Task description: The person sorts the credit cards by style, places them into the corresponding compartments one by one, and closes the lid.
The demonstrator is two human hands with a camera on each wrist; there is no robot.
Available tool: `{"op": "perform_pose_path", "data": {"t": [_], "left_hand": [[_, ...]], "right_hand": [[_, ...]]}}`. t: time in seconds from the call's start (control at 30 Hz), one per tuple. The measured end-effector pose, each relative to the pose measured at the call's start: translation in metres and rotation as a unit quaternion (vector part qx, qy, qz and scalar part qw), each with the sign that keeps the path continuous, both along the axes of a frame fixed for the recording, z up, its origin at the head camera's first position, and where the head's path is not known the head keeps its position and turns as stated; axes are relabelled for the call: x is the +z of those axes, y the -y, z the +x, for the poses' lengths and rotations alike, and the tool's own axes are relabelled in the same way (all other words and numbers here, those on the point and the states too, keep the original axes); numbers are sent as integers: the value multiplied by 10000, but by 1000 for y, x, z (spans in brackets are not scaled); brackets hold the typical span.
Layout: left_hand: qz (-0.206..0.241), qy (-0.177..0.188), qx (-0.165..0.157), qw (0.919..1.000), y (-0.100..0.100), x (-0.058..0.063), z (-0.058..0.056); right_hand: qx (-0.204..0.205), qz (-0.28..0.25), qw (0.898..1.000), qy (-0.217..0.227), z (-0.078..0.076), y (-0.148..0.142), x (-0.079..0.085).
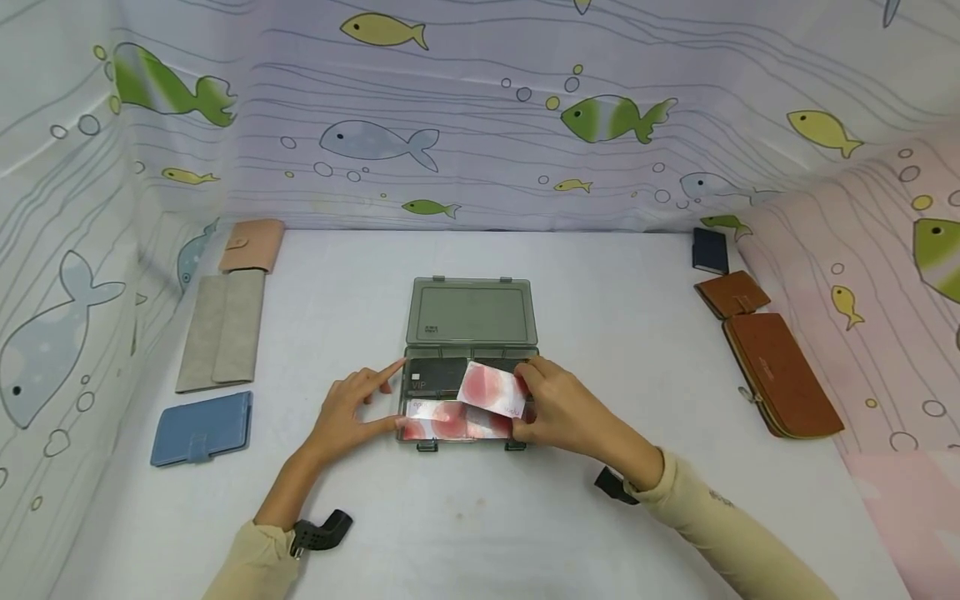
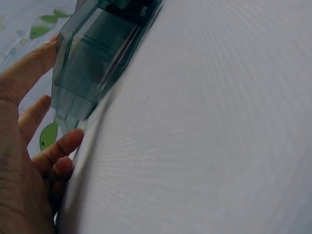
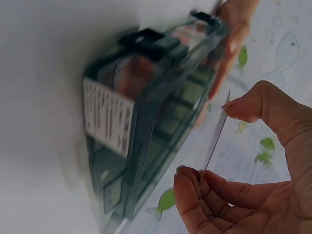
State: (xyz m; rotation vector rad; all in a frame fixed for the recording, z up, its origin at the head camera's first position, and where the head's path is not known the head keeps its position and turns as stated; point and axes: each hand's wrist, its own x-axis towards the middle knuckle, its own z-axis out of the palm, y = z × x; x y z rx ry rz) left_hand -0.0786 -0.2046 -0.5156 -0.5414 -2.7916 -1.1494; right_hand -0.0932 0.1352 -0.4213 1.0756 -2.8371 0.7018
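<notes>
A translucent grey-green plastic case [image 1: 472, 310] lies unfolded on the table, its lid tilted back and its compartments nearest the person. My right hand [image 1: 557, 404] pinches a white card with red-pink blotches [image 1: 489, 388] by its edges, tilted over the compartments. The right wrist view shows that card [image 3: 214, 139] edge-on between thumb and fingers. At the case's left side, my left hand [image 1: 352, 412] rests with extended index finger and thumb touching the rim. A dark card marked VIP [image 1: 435, 379] lies in the back-left compartment; similar red-pink cards [image 1: 435, 425] lie in the front ones.
Along the left stand a pink wallet [image 1: 255, 244], a grey folded wallet [image 1: 222, 329] and a blue wallet [image 1: 201, 428]. On the right lie a small navy holder [image 1: 709, 250], a brown snap wallet [image 1: 732, 294] and a brown zip wallet [image 1: 782, 375]. Fish-print curtains surround the table.
</notes>
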Motion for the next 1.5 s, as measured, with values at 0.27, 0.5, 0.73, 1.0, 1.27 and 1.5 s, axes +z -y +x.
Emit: {"op": "perform_pose_path", "data": {"t": [0.27, 0.5, 0.73, 1.0, 1.27, 1.5], "left_hand": [[18, -27, -3, 10000, 0, 1, 0], [-46, -96, 3, 9999, 0, 2, 0], [-44, -8, 9, 10000, 0, 4, 0], [-55, 44, 29, 10000, 0, 1, -1], [-21, 73, -13, 10000, 2, -1, -1], [27, 17, -32, 10000, 2, 1, 0]], "right_hand": [[484, 310, 9983, 0, 8, 24, -3], [765, 525, 9957, 74, 6, 35, -5], [964, 435, 9944, 53, 5, 35, -7], [1259, 608, 9902, -41, -4, 49, -10], [1317, 905, 9868, -255, -2, 64, -13], [1490, 933, 9785, -1076, 1, 65, -15]]}}
